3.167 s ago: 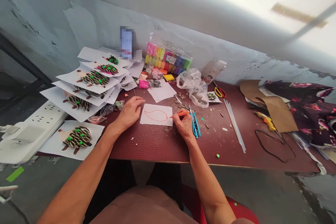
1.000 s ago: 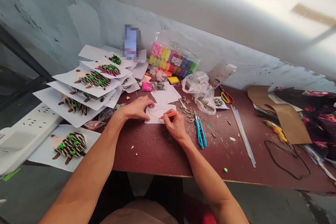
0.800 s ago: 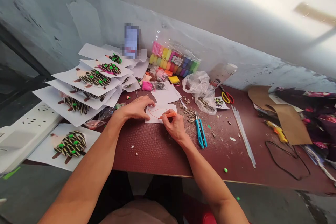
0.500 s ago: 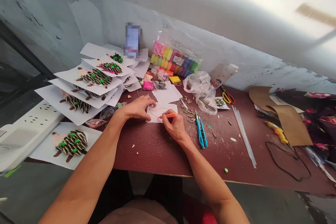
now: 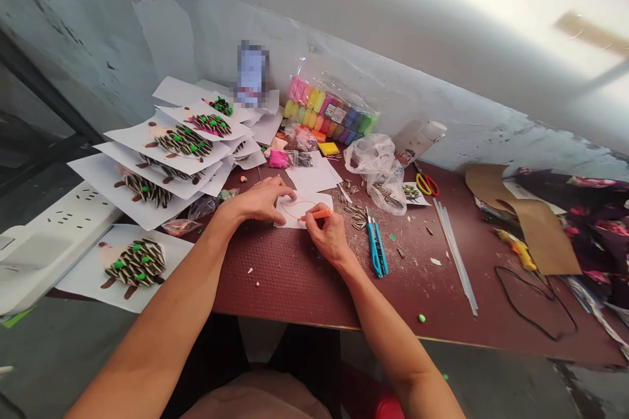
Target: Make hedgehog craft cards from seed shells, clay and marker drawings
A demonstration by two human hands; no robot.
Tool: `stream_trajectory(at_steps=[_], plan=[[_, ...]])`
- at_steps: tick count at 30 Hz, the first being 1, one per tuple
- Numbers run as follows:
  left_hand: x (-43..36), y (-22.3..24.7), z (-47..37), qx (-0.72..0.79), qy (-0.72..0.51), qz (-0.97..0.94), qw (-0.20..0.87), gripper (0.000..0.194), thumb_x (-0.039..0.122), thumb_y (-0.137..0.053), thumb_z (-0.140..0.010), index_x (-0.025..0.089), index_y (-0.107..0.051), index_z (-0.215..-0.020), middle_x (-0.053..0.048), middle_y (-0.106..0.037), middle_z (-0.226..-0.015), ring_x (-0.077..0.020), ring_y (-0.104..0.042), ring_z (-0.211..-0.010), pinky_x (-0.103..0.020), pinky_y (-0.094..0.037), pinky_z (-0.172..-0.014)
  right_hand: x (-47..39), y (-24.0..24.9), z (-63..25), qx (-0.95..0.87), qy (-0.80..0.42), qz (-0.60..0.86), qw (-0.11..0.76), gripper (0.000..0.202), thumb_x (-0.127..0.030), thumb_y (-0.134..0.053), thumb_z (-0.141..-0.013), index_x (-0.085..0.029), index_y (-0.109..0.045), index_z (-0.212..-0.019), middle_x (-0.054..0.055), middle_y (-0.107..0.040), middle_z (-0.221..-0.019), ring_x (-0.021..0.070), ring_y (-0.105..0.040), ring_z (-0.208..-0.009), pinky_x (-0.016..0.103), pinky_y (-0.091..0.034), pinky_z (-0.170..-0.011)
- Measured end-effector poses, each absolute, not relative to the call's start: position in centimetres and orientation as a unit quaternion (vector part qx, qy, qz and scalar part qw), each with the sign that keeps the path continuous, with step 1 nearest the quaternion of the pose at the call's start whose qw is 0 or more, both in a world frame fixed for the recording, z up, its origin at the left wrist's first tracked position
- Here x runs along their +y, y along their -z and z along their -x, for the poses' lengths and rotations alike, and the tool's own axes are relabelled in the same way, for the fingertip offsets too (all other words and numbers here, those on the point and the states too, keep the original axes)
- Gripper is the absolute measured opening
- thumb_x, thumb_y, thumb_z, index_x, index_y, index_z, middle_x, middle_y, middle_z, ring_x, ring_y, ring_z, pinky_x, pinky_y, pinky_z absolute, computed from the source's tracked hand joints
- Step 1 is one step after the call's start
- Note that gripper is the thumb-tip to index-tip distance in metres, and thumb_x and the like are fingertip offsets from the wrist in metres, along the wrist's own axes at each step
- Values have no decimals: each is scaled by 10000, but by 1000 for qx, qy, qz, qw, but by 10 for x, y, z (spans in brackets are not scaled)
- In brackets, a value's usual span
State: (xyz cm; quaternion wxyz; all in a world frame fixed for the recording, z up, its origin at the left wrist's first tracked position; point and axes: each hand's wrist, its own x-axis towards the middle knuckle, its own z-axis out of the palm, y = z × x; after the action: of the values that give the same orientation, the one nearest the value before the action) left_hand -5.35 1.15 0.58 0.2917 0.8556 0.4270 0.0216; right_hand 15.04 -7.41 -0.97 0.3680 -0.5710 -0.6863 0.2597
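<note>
Maroon tabletop (image 5: 285, 291) lies nearest; take the white paper on it as the clock's centre, with 12 pointing away from the person. Close to the table's front edge, a small green ball (image 5: 421, 319) sits at about 4 o'clock. Between 8 and 9, well apart from the paper, is a white sheet (image 5: 91, 278) bearing a hedgehog of striped seeds with green dots. A blue-handled tool (image 5: 377, 250) lies at 4 o'clock, just beside the right hand (image 5: 325, 232).

That hand is closed narrowly around an orange pen (image 5: 322, 214), thumb and fingers pinched near the tip. The pen is slim and straight, over the paper's lower right part; its long axis runs almost from 3 to 9, tip pointing just below 9 o'clock. The white paper (image 5: 322, 201) is a flat, small rectangle, long side also roughly 3 to 9, carrying a curved orange outline partly covered by the right hand. At its 9 o'clock edge rests the left hand (image 5: 263, 200), thumb spread wide from the fingers, pinching nothing.

Striped seeds (image 5: 356, 215) scatter at 3. Farther off are a stack of sheets (image 5: 209, 156) at 10, a clear plastic bag (image 5: 376, 163) at 2, and a multicoloured pack (image 5: 329, 112) between 12 and 1.
</note>
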Motion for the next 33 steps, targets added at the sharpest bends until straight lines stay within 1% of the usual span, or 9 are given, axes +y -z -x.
stream_trajectory(at_steps=[7, 15, 23, 28, 33], plan=[[11, -8, 52, 427, -14, -858, 287, 620, 369, -738, -656, 288, -672, -1267, -64, -561, -1174, -308, -519, -1178, -379, -430, -1009, -74, 9, -149, -686, -268, 567, 368, 265, -330, -529, -905, -192, -689, -745, 22, -679, -705, 138, -546, -588, 271, -398, -587], [11, -8, 52, 429, -12, -857, 285, 632, 376, -734, -659, 276, -671, -1279, -74, -551, -1174, -313, -514, -1184, -382, -430, -1011, -74, 9, -149, -687, -269, 565, 369, 266, -326, -529, -907, -193, -702, -755, 24, -689, -719, 136, -546, -587, 268, -398, -581], [13, -6, 53, 427, -18, -856, 292, 637, 376, -739, -645, 289, -675, -1273, -67, -561, -1183, -319, -515, -1183, -392, -423, -1021, -73, 10, -151, -678, -268, 569, 381, 241, -322, -537, -871, -210, -620, -674, 16, -696, -683, 132, -548, -561, 263, -399, -577], [13, -5, 53, 425, -15, -857, 292, 638, 399, -749, -652, 308, -669, -1279, -60, -564, -1198, -317, -513, -1194, -388, -421, -1026, -72, 10, -153, -673, -257, 582, 378, 257, -324, -525, -875, -214, -620, -662, 8, -669, -659, 127, -527, -539, 261, -392, -564], [12, -7, 53, 428, -16, -855, 293, 641, 384, -751, -650, 281, -676, -1278, -72, -560, -1196, -318, -513, -1192, -382, -423, -1022, -72, 10, -153, -685, -256, 575, 367, 253, -319, -522, -871, -212, -619, -663, 11, -661, -667, 131, -536, -564, 264, -388, -584]])
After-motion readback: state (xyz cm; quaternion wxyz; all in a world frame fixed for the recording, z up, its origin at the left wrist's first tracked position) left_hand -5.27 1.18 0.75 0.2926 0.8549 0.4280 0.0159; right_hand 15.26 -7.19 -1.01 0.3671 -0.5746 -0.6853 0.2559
